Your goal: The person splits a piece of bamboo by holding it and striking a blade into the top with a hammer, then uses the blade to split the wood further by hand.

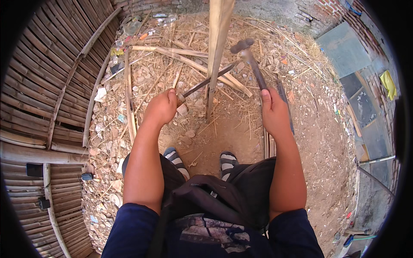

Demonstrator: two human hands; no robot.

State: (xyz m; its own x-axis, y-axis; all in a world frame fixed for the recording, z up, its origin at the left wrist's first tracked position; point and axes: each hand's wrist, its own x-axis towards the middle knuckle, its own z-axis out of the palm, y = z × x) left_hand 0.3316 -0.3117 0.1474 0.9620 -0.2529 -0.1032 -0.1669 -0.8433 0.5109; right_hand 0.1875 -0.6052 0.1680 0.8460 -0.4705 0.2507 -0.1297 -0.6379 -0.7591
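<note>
bamboo pole held between blade and hammer

bamboo pole [217, 51] stands near upright on the dirt just ahead of the striped sandals [202, 161], its long axis rising out of the top of the view, its foot between the two hands. left hand [161, 107] is clenched round the handle of a long dark blade [206, 81], which slants up and to the right until its tip touches the pole's left face. right hand [273, 112] is clenched round a hammer [249, 60], head raised just right of the pole, level with the blade tip. the left hand sits slightly nearer the pole. beyond lie split bamboo offcuts [193, 64] on straw and rubble; a woven bamboo panel [43, 86] lies left.
</note>
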